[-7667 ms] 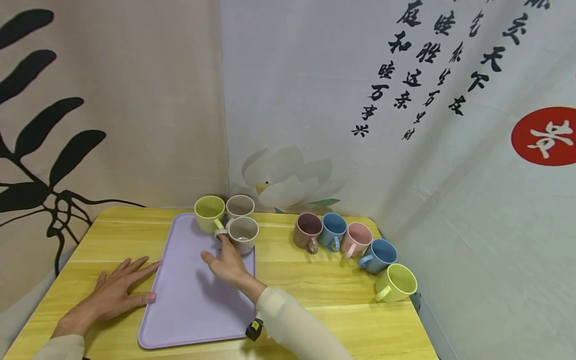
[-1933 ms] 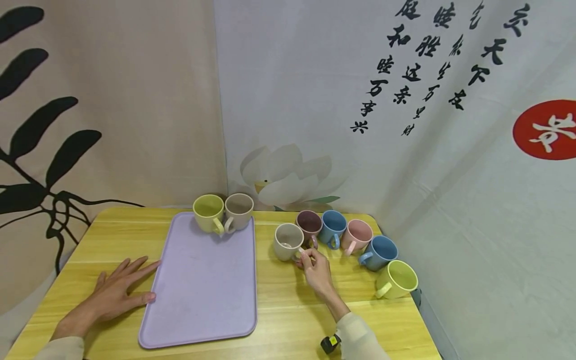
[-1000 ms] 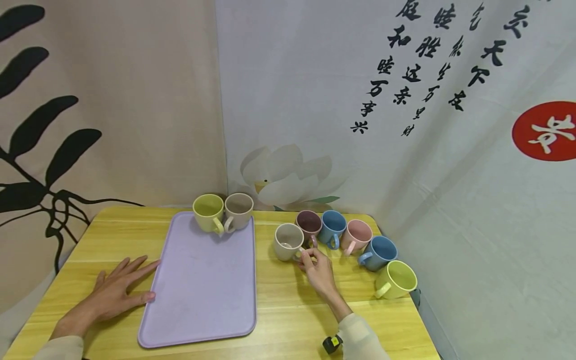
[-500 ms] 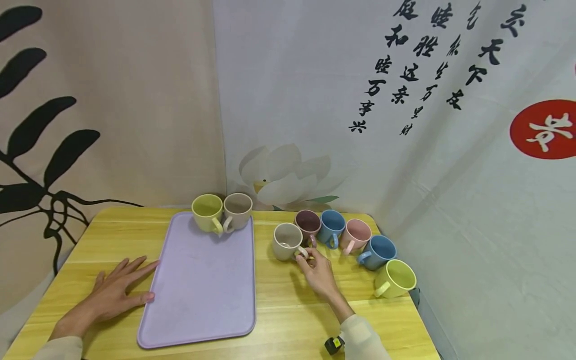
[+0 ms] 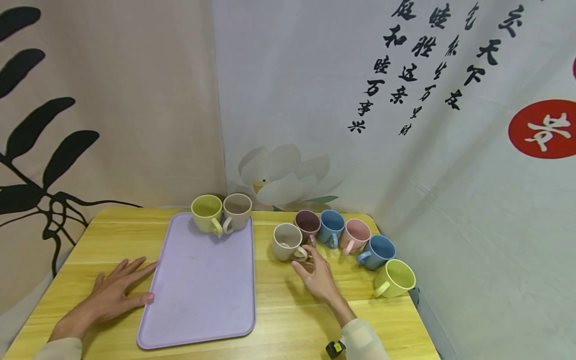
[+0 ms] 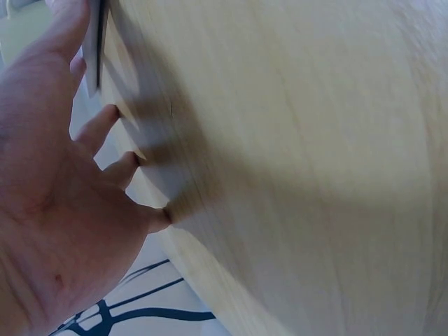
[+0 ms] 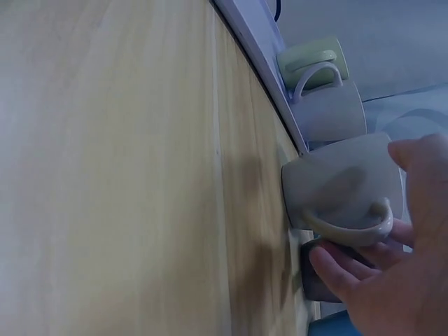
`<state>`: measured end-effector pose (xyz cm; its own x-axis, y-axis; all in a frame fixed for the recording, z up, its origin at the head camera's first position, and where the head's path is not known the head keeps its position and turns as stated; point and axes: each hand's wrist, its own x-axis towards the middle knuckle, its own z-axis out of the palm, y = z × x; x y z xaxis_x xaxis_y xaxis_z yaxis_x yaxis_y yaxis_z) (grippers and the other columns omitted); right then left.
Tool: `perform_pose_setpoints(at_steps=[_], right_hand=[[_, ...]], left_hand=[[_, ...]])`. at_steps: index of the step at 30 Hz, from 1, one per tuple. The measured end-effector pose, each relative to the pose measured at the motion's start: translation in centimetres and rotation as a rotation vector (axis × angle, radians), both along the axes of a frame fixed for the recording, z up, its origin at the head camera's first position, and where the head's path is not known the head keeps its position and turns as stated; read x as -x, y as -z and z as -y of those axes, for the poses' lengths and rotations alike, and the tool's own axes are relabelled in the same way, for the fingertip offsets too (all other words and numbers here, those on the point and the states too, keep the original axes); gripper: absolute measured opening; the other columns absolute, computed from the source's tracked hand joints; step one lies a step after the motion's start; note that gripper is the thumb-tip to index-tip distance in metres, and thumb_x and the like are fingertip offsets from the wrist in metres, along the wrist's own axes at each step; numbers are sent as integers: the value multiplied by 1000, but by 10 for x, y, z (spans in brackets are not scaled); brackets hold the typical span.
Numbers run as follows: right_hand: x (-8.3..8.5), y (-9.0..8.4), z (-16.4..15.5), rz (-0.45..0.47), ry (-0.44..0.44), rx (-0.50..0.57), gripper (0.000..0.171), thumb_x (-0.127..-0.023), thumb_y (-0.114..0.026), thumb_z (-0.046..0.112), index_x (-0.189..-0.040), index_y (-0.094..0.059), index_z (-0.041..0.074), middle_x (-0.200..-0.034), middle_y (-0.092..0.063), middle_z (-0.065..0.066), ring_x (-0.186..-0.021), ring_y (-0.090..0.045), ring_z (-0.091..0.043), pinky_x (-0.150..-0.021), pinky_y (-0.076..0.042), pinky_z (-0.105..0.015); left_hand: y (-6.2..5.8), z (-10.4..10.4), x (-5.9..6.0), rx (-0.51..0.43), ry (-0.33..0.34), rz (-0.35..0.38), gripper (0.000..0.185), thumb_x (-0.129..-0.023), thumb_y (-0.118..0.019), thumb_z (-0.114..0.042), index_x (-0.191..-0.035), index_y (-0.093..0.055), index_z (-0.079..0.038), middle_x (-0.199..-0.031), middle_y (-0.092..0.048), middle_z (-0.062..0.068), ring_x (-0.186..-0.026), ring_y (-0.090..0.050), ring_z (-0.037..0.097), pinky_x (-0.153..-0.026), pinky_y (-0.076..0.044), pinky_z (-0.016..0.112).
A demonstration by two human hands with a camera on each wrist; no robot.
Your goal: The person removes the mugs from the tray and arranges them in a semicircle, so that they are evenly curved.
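Observation:
A light grey mug [image 5: 286,245] stands upright on the table, right of the purple tray [image 5: 202,290]. My right hand [image 5: 318,277] is at its handle, thumb and forefinger spread apart around it without pinching. In the right wrist view the thumb is off the mug [image 7: 343,182] and the other fingers lie behind the handle; whether they touch it I cannot tell. Spread flat on the table, my left hand [image 5: 112,295] touches the tray's left edge with thumb and forefinger. A yellow-green mug [image 5: 206,215] and another grey mug [image 5: 238,212] stand on the tray's far end.
Right of the grey mug, a curved row runs along the table: a maroon mug [image 5: 307,225], a blue mug [image 5: 331,227], a pink mug [image 5: 354,237], a second blue mug [image 5: 378,254] and a yellow-green mug [image 5: 396,280]. A printed cloth [image 5: 279,100] hangs behind.
The grey mug went from the tray to the table on the right, in my right hand's grip. Over the last half second that hand's thumb and forefinger have parted from the handle. Left hand unmoved.

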<state>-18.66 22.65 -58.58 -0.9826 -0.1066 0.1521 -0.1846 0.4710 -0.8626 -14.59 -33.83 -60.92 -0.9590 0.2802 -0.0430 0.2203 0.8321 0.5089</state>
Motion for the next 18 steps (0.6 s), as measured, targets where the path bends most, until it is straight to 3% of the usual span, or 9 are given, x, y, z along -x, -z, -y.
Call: perform_pose_setpoints(at_steps=[6,18], right_hand=[[-8,-5,2,-34,14,-20,72,-105,-82,31,-165,-51,6,-159,-65,-21,-143,-69,-46,-119,-58,-64],[-22,-22,11,-164,93,-88,78,-104,-81,34,-170,-46,12,-176,-51,-13,-161,-52,-40,-131,-43,-67]], left_hand=[[1,0,0,-6,3,-3,88,-99,-83,-51,-175,-42,-31,-175,-35,40,-154,-25,81,-106,-11,107],[1,1,-1,-7,3,-10,89,-99,-84,-50,-175,-43,-30,-175,-36,40,-154,-26,81,-106,-12,107]])
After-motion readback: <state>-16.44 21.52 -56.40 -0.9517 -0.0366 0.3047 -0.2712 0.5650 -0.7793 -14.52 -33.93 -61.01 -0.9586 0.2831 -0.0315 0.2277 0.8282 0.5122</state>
